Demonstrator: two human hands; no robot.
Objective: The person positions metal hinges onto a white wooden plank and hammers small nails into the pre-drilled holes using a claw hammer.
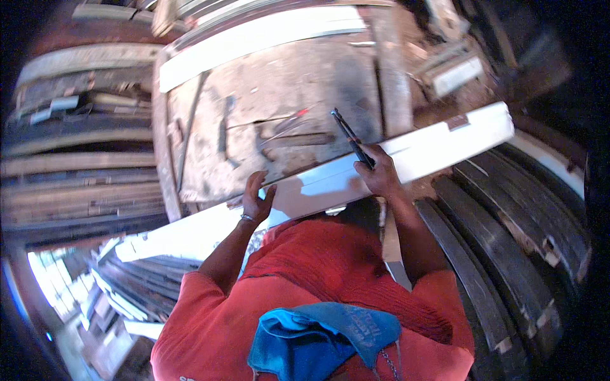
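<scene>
A long white board (pixel 438 148) lies across in front of me, over the near edge of a worn worktable (pixel 197 159). My left hand (pixel 257 197) is at the board, left of middle, with fingers apart and curved at its far edge. My right hand (pixel 378 168) grips a long, dark tool (pixel 348 132) with a shiny tip, held over the board and pointing away from me. A brown fitting (pixel 457 122) sits on the board's right part. On the table are a red-handled tool (pixel 300 113), a hammer-like tool (pixel 264 143) and several bars.
A second white board (pixel 260 43) lies across the table's far end. Stacked planks (pixel 76 162) fill the left side. Long dark pieces (pixel 483 241) lie at the lower right, and short timber pieces (pixel 454 76) sit at the upper right. A bright opening shows at the lower left.
</scene>
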